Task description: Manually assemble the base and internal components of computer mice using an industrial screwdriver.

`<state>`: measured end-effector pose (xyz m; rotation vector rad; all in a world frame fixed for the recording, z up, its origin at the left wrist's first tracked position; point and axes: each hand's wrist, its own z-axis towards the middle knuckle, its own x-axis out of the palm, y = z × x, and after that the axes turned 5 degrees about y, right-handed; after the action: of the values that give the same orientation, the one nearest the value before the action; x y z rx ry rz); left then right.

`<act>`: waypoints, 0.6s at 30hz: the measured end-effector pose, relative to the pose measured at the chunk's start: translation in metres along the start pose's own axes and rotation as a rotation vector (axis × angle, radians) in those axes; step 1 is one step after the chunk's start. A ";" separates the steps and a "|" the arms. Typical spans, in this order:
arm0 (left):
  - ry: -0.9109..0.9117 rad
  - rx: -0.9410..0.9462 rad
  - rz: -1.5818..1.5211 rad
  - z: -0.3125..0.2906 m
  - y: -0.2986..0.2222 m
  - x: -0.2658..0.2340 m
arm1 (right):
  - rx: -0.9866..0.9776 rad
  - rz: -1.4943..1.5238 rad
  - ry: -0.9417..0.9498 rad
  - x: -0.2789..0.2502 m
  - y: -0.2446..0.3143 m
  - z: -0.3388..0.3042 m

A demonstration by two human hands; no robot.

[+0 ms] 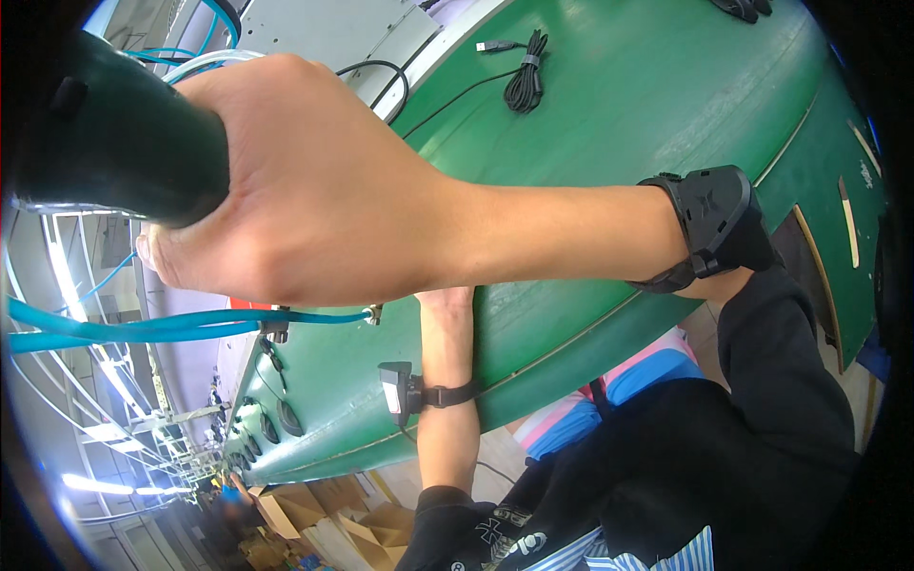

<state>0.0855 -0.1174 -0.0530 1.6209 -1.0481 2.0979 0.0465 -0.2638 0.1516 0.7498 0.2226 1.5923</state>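
My right hand [314, 181] is raised large across the upper left, its fingers wrapped round a thick, dark, rounded tool body [124, 133]. The kind of tool cannot be made out, since much of it lies in the dark rim. A black strapped device [719, 228] sits on my right forearm. Behind and below, my left hand [446, 297] shows only at its heel and wrist. The right hand covers its fingers. Around my left forearm is a black band with a small box [400, 392] on it.
The green work table [619, 105] carries a coiled black USB cable [526, 76]. Several black computer mice [288, 419] line its far end. Blue hoses [181, 329] cross at the left. Cardboard boxes [290, 509] stand below, and thin strips [848, 221] lie at the right.
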 end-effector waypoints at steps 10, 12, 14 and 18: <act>-0.017 -0.020 -0.144 0.005 -0.008 0.004 | 0.031 -0.005 0.051 0.003 -0.012 -0.005; -0.167 0.006 -0.204 0.009 -0.006 0.014 | 0.074 0.010 0.061 0.001 -0.012 -0.005; -0.422 0.121 -0.035 0.011 0.007 0.035 | 0.109 0.021 0.072 -0.001 -0.016 -0.004; -0.362 0.191 0.283 0.006 -0.007 0.039 | -0.187 0.070 -0.048 -0.008 -0.007 0.023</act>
<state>0.0814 -0.1238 -0.0137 2.1147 -1.2858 2.1851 0.0658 -0.2769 0.1629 0.6556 0.0118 1.6336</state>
